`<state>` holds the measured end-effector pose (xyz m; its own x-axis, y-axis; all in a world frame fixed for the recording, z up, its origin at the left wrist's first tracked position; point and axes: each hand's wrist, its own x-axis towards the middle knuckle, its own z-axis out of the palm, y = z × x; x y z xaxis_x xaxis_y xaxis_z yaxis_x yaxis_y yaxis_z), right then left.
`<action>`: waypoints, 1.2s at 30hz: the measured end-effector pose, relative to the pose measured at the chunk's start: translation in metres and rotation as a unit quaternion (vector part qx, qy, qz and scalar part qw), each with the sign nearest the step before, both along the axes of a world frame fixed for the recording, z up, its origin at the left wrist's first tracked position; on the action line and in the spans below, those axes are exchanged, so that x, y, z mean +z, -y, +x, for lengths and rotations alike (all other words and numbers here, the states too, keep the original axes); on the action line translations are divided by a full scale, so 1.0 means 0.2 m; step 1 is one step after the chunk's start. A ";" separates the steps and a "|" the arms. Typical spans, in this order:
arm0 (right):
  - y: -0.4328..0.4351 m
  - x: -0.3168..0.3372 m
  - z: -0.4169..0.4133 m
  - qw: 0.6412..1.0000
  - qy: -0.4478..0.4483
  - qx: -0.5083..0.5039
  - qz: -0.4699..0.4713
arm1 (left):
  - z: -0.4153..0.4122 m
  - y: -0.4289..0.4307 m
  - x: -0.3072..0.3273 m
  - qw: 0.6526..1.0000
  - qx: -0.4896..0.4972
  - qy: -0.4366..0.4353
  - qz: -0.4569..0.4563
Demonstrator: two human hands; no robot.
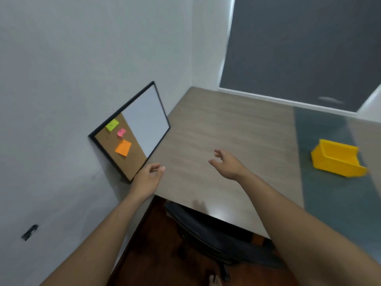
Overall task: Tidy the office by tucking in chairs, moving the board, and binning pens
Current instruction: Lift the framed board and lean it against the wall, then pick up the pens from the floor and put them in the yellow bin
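Wood-grain worktop (226,129) carries a black-framed board (132,131), half cork with bright notes, half white, leaning on the wall; both hands' fingers relaxed, holding nothing.

Wood-grain desk (226,124); grey blind (309,48) — white wall (61,58)

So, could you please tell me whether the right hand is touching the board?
Apart. The head view shows a stretch of bare table between the right hand and the nearest edge of the board.

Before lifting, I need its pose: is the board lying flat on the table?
No, the board leans tilted against the wall, lower edge at the table.
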<state>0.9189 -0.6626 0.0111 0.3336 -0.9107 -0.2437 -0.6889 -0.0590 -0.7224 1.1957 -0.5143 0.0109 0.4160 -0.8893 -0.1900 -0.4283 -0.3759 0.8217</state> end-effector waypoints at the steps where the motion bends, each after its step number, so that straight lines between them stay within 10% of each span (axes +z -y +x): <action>1: -0.05 0.02 -0.08 1.000 -0.004 -0.015 -0.003 | -0.07 0.01 0.02 1.000 -0.026 0.005 -0.002; 17: -1.02 0.17 -1.69 0.965 -0.011 -0.261 -0.021 | -1.64 -0.03 0.27 0.940 -0.340 0.013 -0.027; 36: -3.17 -0.24 -3.27 0.839 0.026 -0.543 0.036 | -3.64 -1.30 0.01 0.792 -0.609 0.034 0.028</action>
